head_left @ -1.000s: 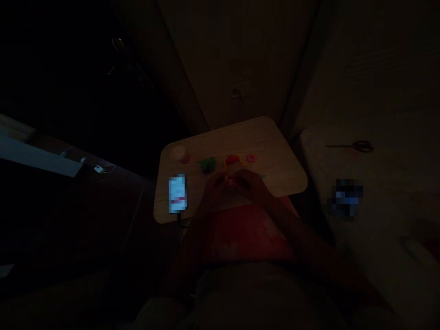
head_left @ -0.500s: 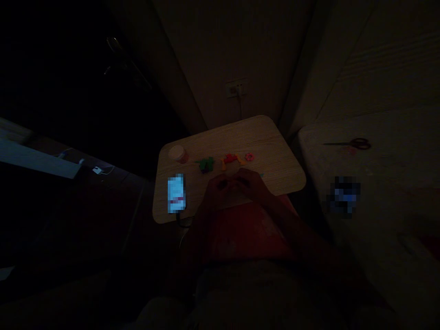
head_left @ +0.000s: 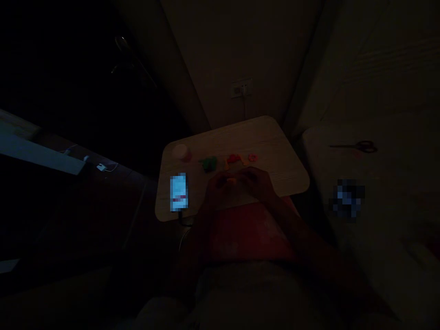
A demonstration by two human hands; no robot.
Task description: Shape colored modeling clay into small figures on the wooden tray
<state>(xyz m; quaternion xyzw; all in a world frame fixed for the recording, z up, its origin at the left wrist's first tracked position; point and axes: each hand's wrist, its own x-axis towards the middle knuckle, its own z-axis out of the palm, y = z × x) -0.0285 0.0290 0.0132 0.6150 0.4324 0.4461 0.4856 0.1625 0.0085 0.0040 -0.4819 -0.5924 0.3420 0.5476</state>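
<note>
And here are your two hands, left hand (head_left: 217, 184) and right hand (head_left: 255, 181), drawn in near the middle of the table's near edge, with a small orange piece (head_left: 231, 181) showing between them! Your fingers curl in, a narrow gap between the hands; it's too dark to tell which of them grips. That piece looks light, small enough to slip, best pinched at its ends by the fingertips; stiff or soft, you can't tell. Both forearms reach up from the near side, angling inward, wrists low. Just beyond, there's the red piece (head_left: 233, 158) flanked by orange parts (head_left: 243, 160), the pink ring (head_left: 252, 157) to their right, the green piece (head_left: 208, 163) to their left. Farther out, the tub (head_left: 181, 152) sits by the table (head_left: 275, 137)'s far-left corner, the lit phone (head_left: 179, 191) near the near-left one.
</note>
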